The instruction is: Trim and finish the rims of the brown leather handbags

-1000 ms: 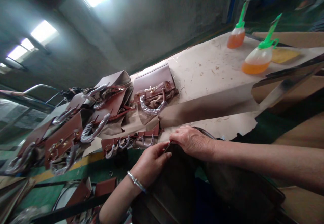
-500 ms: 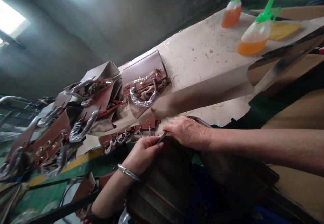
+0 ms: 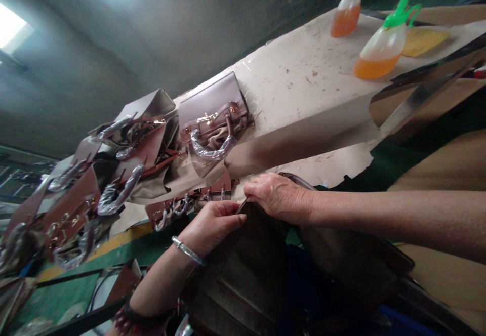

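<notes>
Presently, your left hand (image 3: 212, 224) pinches the upper edge of a dark brown bag (image 3: 243, 275) at the table's (image 3: 304, 88) near edge; your right hand (image 3: 279, 197), fingers curled, grips the same edge just beside; brown handbags (image 3: 214, 113) stacked beyond

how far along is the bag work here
Looks done: several brown leather handbags with plastic-wrapped handles lie on the paper-covered workbench. In hand: left hand and right hand both grip the top edge of a dark brown bag. How many remain cannot be told.
</notes>
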`<act>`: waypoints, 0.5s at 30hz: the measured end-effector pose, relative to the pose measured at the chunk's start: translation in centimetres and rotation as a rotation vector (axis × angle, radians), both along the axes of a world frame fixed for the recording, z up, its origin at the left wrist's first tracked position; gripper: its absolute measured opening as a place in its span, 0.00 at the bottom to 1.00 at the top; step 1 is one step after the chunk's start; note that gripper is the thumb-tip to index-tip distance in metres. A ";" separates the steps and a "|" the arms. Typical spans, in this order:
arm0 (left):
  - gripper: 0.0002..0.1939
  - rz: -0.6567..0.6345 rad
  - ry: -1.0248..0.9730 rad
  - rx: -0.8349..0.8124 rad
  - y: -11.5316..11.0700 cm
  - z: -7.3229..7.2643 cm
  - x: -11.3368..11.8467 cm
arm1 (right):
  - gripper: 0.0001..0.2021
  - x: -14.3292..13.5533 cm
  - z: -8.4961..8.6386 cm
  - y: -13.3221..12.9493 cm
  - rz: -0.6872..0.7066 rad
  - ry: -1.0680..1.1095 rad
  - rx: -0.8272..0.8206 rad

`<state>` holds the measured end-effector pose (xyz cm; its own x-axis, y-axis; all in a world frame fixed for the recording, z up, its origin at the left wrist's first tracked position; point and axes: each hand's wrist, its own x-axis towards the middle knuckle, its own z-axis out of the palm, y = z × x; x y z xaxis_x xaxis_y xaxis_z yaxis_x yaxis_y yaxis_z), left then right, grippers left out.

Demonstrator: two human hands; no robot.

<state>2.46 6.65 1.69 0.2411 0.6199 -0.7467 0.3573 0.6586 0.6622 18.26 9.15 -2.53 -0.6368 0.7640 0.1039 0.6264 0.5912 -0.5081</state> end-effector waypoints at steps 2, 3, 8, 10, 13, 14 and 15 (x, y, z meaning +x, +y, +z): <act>0.22 -0.039 -0.027 0.028 0.5 -0.2 0.1 | 0.07 0.0 0.1 0.1 -0.007 -0.015 -0.006; 0.21 -0.059 -0.040 0.050 0.7 -0.4 0.2 | 0.07 -0.1 0.1 0.1 -0.008 -0.018 -0.005; 0.16 -0.067 -0.006 0.155 1.2 -1.2 0.8 | 0.07 0.0 0.4 -0.2 -0.011 -0.040 -0.002; 0.14 -0.032 -0.010 0.162 1.1 -1.5 0.7 | 0.07 0.3 0.5 -0.6 -0.017 -0.042 0.032; 0.12 0.007 -0.015 0.176 0.7 -1.9 0.4 | 0.06 1.1 0.4 -1.1 -0.014 -0.056 0.129; 0.12 0.021 -0.010 0.187 0.6 -2.0 0.2 | 0.05 1.4 0.2 -1.2 -0.013 -0.070 0.154; 0.11 0.035 -0.003 0.195 0.5 -2.1 0.1 | 0.04 1.7 0.1 -1.2 -0.010 -0.085 0.168</act>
<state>2.58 7.12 -0.46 0.2189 0.7605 -0.6113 0.3347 0.5299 0.7792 19.93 7.96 -2.47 -0.6409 0.7470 0.1767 0.6692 0.6565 -0.3480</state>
